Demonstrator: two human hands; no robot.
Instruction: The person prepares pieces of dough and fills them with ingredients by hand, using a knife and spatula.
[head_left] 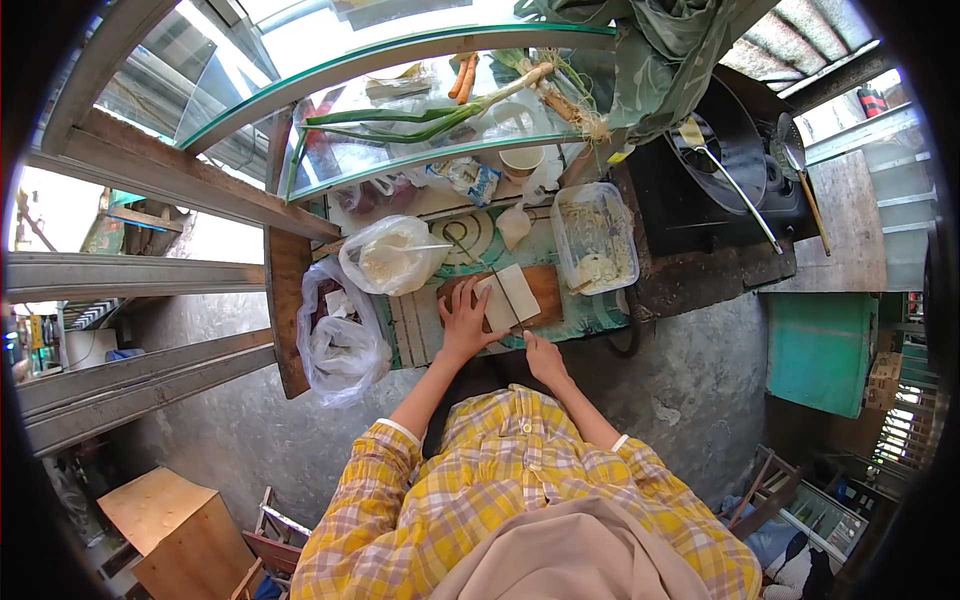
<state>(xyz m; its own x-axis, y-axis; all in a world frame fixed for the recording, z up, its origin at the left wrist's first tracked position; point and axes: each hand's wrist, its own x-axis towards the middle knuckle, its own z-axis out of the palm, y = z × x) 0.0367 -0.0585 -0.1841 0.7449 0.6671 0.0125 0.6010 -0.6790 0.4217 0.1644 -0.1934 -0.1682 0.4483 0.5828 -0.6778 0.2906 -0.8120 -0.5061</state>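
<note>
My right hand (543, 358) is closed around the handle of a knife (507, 292). The thin blade points away from me and lies across a pale, flat square slab (512, 305), whose kind I cannot make out. With fingers spread, my left hand (465, 318) rests at the slab's left edge, over the wooden cutting board (545, 285). Just beyond my left hand sits a plastic bag of whitish food (385, 258) with a light-coloured handle sticking out. To the right of the board stands a clear plastic tub (597, 225) with pale mixture inside.
A knotted plastic bag (345, 345) hangs at the table's left end. Above, a glass shelf (400, 165) carries spring onions (430, 120) and carrots (463, 78). At right, a wok (720, 140) with a spatula (735, 190) sits on a black stove (690, 215).
</note>
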